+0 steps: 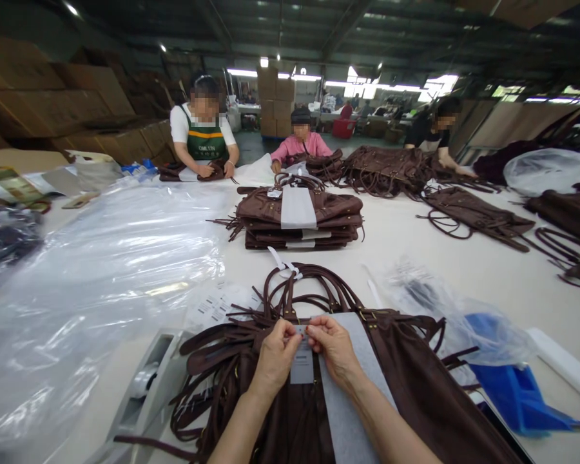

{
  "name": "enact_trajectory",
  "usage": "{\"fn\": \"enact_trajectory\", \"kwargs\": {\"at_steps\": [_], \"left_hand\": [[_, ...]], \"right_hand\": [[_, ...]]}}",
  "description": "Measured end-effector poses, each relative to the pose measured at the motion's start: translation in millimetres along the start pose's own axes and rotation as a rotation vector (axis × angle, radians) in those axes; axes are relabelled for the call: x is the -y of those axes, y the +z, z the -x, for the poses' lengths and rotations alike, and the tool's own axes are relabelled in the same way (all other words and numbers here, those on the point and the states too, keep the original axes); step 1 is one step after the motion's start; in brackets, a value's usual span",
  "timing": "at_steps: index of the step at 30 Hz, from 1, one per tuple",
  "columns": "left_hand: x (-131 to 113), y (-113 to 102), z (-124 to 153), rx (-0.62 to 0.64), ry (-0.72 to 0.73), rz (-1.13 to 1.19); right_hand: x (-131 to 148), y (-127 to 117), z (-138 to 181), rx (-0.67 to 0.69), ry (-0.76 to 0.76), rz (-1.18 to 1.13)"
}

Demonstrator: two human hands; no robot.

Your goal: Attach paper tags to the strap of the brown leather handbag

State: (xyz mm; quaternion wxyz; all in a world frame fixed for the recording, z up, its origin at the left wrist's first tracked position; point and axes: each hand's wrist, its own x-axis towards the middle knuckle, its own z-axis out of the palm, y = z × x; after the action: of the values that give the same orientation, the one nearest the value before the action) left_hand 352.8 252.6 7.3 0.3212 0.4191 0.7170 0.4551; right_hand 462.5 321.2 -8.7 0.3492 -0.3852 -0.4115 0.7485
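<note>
Left hand: your left hand [276, 356] is pinching the top edge of a small grey tag [302, 365], thumb and fingertips closed on its left corner.
Right hand: your right hand [335, 348] is pinching the same tag at its right corner, fingers closed, the two hands almost touching.
Tag: it is hanging flat over a grey paper strip [341, 393] that is running down the front of the bag; light, thin stuff, I'd judge, and easy to crease, so the top corners look the right place to be holding it.
Bag: the brown leather bag [415, 393] is lying at the tabletop's near edge under your hands, handles [309, 290] looping away from you; soft and floppy by the look, probably weighty, best lifted by its handles or body.
Near left: a tape dispenser [145, 380] is sitting just beside the bag, with clear plastic sheeting [101, 277] spreading toward the left edge.
Near right: a blue plastic piece [517, 393] is lying in a clear wrapper.
Mid-table: a stack of finished bags [299, 219] is resting there, paper-banded.
Far edge: three people are working bags; cardboard boxes [53, 96] are piling up behind.
</note>
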Motion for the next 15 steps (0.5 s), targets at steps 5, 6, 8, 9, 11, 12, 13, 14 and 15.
{"fn": "enact_trajectory", "kwargs": {"at_steps": [5, 6, 8, 9, 11, 12, 13, 14, 15], "left_hand": [[-11.1, -0.5, 3.1, 0.08, 0.123, -0.164], [-11.9, -0.5, 2.9, 0.076, 0.116, -0.17], [-11.1, -0.1, 2.0, 0.055, 0.084, -0.146], [-10.1, 0.1, 1.5, 0.046, 0.069, -0.126], [-7.7, 0.5, 0.6, 0.036, 0.048, -0.102], [-6.8, 0.7, 0.3, 0.038, 0.04, -0.102], [-6.1, 1.0, 0.1, 0.043, 0.036, -0.109], [-5.5, 1.2, 0.0, 0.05, 0.036, -0.12], [-5.1, 1.5, -0.2, 0.057, 0.038, -0.131]], "right_hand": [[3.6, 3.7, 2.7, 0.033, -0.001, -0.024], [3.6, 4.1, 4.0, 0.038, -0.011, -0.026], [2.7, 3.1, 6.2, 0.064, -0.022, -0.038], [1.9, 1.7, 6.8, 0.085, -0.022, -0.045], [-0.4, -1.5, 7.2, 0.121, -0.007, -0.048], [-1.5, -2.9, 6.9, 0.128, 0.004, -0.034], [-2.6, -3.7, 6.5, 0.128, 0.01, -0.007], [-3.4, -4.0, 6.1, 0.123, 0.008, 0.025], [-4.1, -3.7, 5.6, 0.122, -0.001, 0.06]]}}
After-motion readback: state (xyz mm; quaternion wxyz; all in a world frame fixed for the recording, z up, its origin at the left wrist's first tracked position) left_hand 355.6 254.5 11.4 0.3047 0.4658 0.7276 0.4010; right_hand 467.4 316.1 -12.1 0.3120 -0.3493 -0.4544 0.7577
